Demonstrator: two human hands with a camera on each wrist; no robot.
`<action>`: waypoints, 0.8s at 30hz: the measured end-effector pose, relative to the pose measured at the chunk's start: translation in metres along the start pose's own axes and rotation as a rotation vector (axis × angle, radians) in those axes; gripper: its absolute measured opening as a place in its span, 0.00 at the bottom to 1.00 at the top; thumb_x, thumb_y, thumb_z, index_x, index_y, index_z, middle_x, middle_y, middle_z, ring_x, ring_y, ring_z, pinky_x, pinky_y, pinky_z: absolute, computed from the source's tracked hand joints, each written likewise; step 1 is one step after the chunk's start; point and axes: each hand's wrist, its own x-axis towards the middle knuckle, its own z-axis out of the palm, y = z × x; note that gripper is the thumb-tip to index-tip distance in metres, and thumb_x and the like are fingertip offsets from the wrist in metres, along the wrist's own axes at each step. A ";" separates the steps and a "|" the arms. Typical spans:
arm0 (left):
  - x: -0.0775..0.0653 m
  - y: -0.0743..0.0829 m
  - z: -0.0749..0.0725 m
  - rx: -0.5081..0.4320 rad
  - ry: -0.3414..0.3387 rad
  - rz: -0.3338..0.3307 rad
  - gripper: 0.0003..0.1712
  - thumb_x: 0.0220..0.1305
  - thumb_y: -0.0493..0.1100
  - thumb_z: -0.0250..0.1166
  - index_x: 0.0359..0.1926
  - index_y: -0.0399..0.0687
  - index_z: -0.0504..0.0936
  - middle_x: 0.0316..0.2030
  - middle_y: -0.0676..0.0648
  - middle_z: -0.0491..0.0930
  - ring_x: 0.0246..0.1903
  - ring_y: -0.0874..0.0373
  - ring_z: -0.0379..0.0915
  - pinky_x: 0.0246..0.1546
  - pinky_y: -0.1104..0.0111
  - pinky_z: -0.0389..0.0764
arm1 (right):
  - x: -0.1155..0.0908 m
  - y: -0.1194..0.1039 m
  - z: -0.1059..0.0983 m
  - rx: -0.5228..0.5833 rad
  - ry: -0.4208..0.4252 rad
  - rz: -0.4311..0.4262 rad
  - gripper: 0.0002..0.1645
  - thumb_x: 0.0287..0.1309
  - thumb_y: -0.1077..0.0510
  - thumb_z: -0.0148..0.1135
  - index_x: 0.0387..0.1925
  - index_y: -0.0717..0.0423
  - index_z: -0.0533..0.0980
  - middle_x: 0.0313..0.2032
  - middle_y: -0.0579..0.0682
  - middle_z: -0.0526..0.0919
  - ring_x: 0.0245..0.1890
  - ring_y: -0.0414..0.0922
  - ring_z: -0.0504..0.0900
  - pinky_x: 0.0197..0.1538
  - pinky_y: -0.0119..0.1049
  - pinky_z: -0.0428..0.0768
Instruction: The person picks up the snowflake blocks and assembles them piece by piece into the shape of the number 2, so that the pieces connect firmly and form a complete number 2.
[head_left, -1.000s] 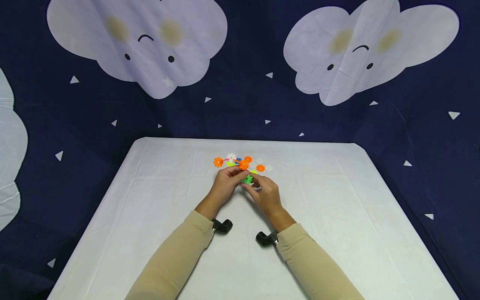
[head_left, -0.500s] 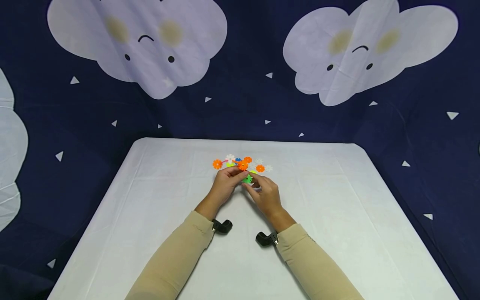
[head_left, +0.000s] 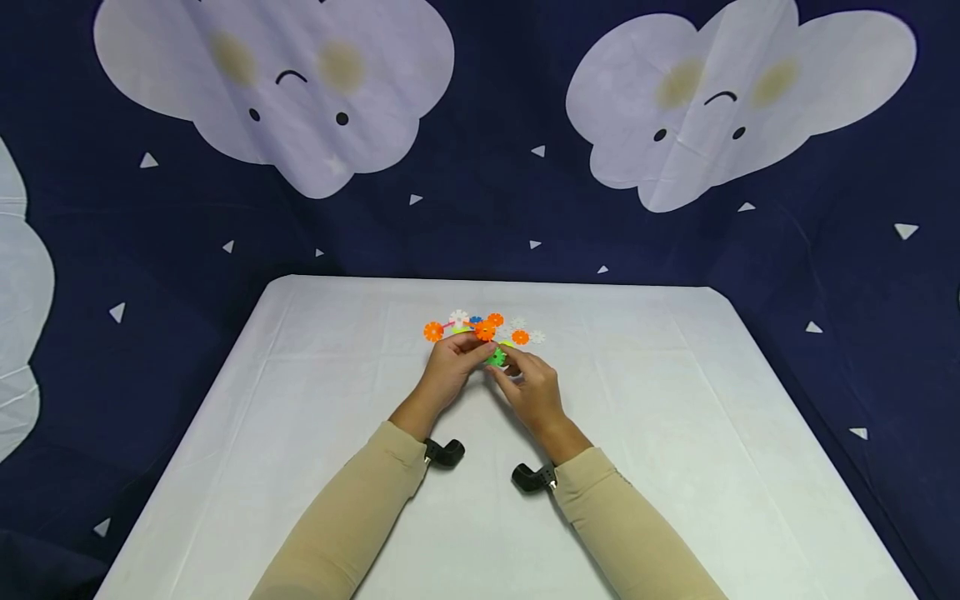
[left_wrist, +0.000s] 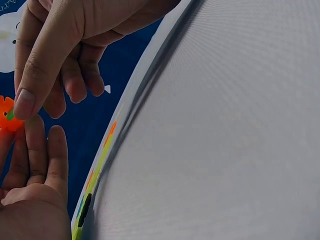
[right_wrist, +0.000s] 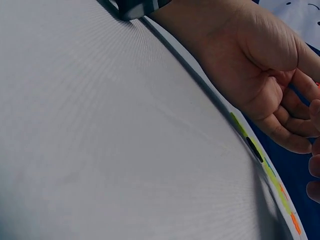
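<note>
In the head view my left hand (head_left: pixel 446 367) and right hand (head_left: pixel 534 387) meet over the far part of the table. The left hand pinches an orange notched disc (left_wrist: pixel 6 114) between thumb and fingers. A linked chain of snowflake discs seems joined to it: a white disc (head_left: pixel 459 318), a pink one edge-on, and an orange end disc (head_left: pixel 433 332). My right thumb and fingertips pinch a green notched disc (head_left: pixel 496 357), just below the orange one. Fingers partly hide where the discs meet. In the right wrist view the left fingertips (right_wrist: pixel 314 150) face my right palm.
More loose discs lie behind the hands: an orange disc (head_left: pixel 521 337), a clear disc (head_left: pixel 537 337), a blue disc (head_left: pixel 476 320) and yellow ones. A white cloth covers the table (head_left: pixel 645 400). Behind it hangs a dark blue cloud-print curtain (head_left: pixel 495 175).
The left end of the disc chain has dipped slightly down and to the left, and the green disc has shifted a little. Both hands have stayed almost in place.
</note>
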 end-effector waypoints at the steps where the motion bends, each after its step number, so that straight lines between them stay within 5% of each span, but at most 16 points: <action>1: 0.000 0.000 0.000 -0.006 0.001 -0.003 0.09 0.68 0.37 0.74 0.43 0.33 0.88 0.36 0.45 0.87 0.37 0.55 0.80 0.38 0.69 0.83 | 0.000 0.000 0.000 0.002 -0.002 0.001 0.24 0.51 0.66 0.83 0.50 0.69 0.84 0.33 0.58 0.88 0.28 0.48 0.87 0.30 0.39 0.87; 10: -0.001 0.001 -0.001 -0.051 -0.007 -0.031 0.06 0.68 0.37 0.74 0.43 0.39 0.88 0.39 0.43 0.86 0.39 0.55 0.80 0.43 0.66 0.83 | 0.000 0.001 -0.001 0.054 0.003 0.008 0.26 0.52 0.67 0.82 0.52 0.72 0.83 0.32 0.59 0.88 0.27 0.49 0.86 0.29 0.42 0.87; 16: -0.001 0.001 -0.002 -0.184 -0.066 -0.068 0.02 0.69 0.36 0.72 0.40 0.44 0.86 0.40 0.47 0.85 0.42 0.56 0.79 0.47 0.67 0.81 | 0.002 0.002 -0.002 0.110 0.012 0.013 0.28 0.53 0.70 0.80 0.56 0.71 0.82 0.34 0.59 0.88 0.27 0.49 0.86 0.29 0.44 0.86; 24: 0.000 0.003 -0.002 -0.336 -0.134 -0.103 0.18 0.76 0.27 0.58 0.40 0.52 0.88 0.41 0.52 0.87 0.45 0.58 0.81 0.53 0.68 0.80 | 0.004 0.003 -0.002 0.213 0.021 0.056 0.29 0.50 0.78 0.77 0.56 0.73 0.81 0.36 0.60 0.87 0.28 0.52 0.86 0.32 0.44 0.87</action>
